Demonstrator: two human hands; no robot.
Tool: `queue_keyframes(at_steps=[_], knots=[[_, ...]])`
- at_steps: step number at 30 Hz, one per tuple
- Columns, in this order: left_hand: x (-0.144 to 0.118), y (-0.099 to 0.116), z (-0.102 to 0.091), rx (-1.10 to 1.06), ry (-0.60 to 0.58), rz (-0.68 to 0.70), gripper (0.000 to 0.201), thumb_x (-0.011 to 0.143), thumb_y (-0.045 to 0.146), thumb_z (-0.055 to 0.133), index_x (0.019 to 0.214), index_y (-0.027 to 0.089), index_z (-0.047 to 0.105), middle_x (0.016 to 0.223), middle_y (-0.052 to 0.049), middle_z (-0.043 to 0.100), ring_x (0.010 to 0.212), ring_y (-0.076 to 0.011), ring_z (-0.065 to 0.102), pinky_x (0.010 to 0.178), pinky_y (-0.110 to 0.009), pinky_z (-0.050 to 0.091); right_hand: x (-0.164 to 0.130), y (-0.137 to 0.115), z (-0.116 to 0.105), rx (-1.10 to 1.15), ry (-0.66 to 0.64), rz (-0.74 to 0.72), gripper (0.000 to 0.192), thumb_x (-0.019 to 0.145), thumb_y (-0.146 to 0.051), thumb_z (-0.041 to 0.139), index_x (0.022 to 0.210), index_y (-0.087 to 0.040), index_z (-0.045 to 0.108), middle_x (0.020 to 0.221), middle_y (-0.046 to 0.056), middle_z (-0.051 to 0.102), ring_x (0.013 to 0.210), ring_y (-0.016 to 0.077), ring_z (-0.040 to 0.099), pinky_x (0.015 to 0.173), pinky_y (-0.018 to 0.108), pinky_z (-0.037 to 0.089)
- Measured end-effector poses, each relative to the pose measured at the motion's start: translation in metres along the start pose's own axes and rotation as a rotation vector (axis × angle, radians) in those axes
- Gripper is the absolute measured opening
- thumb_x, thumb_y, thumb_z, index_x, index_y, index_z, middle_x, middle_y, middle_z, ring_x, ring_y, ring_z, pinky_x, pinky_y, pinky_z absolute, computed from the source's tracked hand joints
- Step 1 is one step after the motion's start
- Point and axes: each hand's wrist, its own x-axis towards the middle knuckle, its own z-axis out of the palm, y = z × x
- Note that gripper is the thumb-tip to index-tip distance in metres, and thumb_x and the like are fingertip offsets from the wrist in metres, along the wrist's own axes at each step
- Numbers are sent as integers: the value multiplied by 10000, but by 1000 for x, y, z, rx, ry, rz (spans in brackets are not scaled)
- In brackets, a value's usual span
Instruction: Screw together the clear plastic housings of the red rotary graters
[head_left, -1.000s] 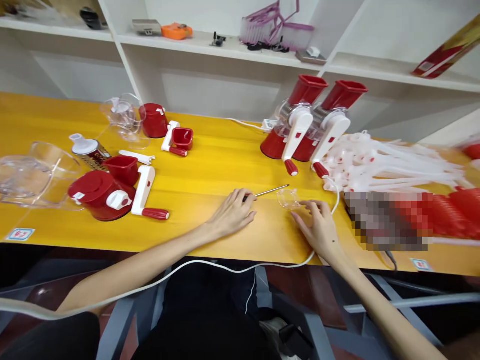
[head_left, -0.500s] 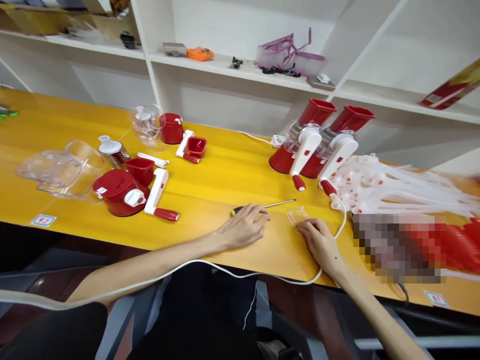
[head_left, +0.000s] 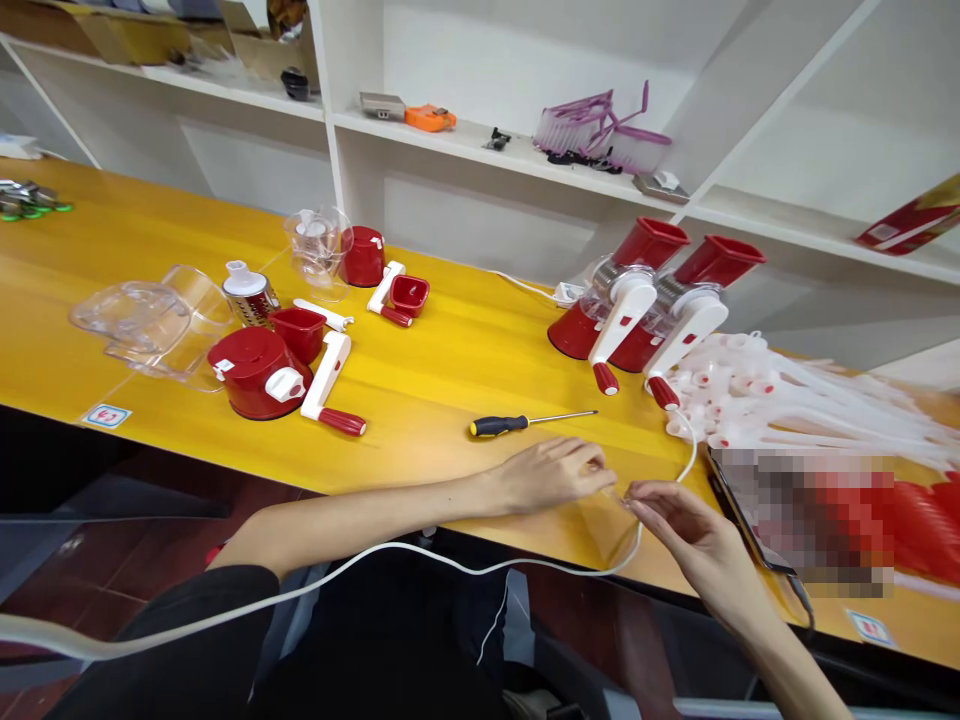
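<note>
**Both hands meet over a small clear piece at the counter's near edge**

Head view: the left hand (head_left: 551,473) and the right hand (head_left: 686,525) come together near the front edge of the yellow counter (head_left: 450,345). Between their fingertips sits a small clear plastic piece (head_left: 611,492), hard to make out; each hand's grip looks pinched nearly closed on it, the left from the left side, the right from the right. A white cable (head_left: 420,560) loops just below the hands. A screwdriver (head_left: 525,422) with a black-and-yellow handle lies free on the counter just behind the left hand. Farther back stand two red-and-white graters (head_left: 652,300), with a heap of white handles (head_left: 787,395) to their right. At the left lie a red base (head_left: 255,372), a crank handle (head_left: 330,380) and a clear housing (head_left: 150,320).
</note>
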Motion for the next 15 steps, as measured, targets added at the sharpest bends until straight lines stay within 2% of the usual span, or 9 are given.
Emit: queue_keyframes(at_steps=[1, 3, 4, 5, 6, 8, 11, 15], knots=[[-1, -2, -4, -93, 39, -36, 226, 994, 89, 492, 1114, 155, 671, 1106, -124, 701, 1039, -246, 719, 886, -375, 594, -1, -7, 3, 52, 19, 12, 565, 802, -610, 624, 980, -76, 583, 962, 54, 671, 865, -56, 641, 790, 10, 534], [-6, -3, -15, -396, 220, -212, 115, 989, 233, 598, 1010, 152, 677, 1044, -100, 704, 932, -218, 739, 811, -326, 612, 2, -21, 14, 150, 69, 25, 590, 824, -633, 580, 1108, -117, 548, 1116, 70, 663, 955, -55, 655, 850, 3, 551], [-10, -3, -21, -602, 334, -327, 117, 969, 265, 638, 971, 151, 668, 1008, -81, 704, 874, -191, 745, 780, -293, 616, 5, -28, 21, 193, 78, 33, 622, 838, -638, 555, 1205, -138, 520, 1248, 86, 623, 1036, -49, 654, 894, 13, 561], [-15, -3, -28, -661, 405, -394, 175, 1010, 309, 570, 976, 149, 633, 967, -69, 696, 779, -153, 740, 717, -262, 615, 10, -35, 30, 236, 76, 37, 654, 828, -641, 568, 1248, -143, 505, 1308, 96, 592, 1109, -35, 645, 925, 27, 569], [-20, -3, -34, -712, 446, -449, 212, 1036, 335, 510, 1005, 148, 606, 926, -55, 692, 733, -132, 735, 694, -246, 615, 15, -41, 38, 276, 54, 48, 673, 812, -623, 605, 1256, -127, 507, 1313, 105, 585, 1133, -20, 640, 943, 51, 580], [-31, -2, -47, -967, 577, -608, 218, 959, 367, 641, 943, 155, 594, 819, -10, 675, 691, -125, 733, 681, -232, 619, 27, -55, 55, 354, -21, 78, 644, 832, -603, 590, 1193, -73, 537, 1218, 114, 621, 992, -23, 646, 854, 85, 593], [-49, -2, -63, -1082, 652, -712, 286, 862, 396, 753, 898, 149, 613, 787, 8, 664, 692, -122, 733, 663, -215, 620, 41, -72, 76, 462, -152, 108, 632, 866, -612, 531, 1114, -31, 562, 1113, 105, 640, 889, -31, 627, 769, 101, 584], [-69, -4, -74, -1005, 678, -771, 311, 843, 416, 771, 921, 144, 644, 829, -8, 686, 699, -121, 728, 662, -220, 623, 49, -87, 98, 564, -232, 146, 597, 852, -568, 580, 1101, -26, 566, 1082, 86, 643, 864, -51, 609, 780, 86, 580]])
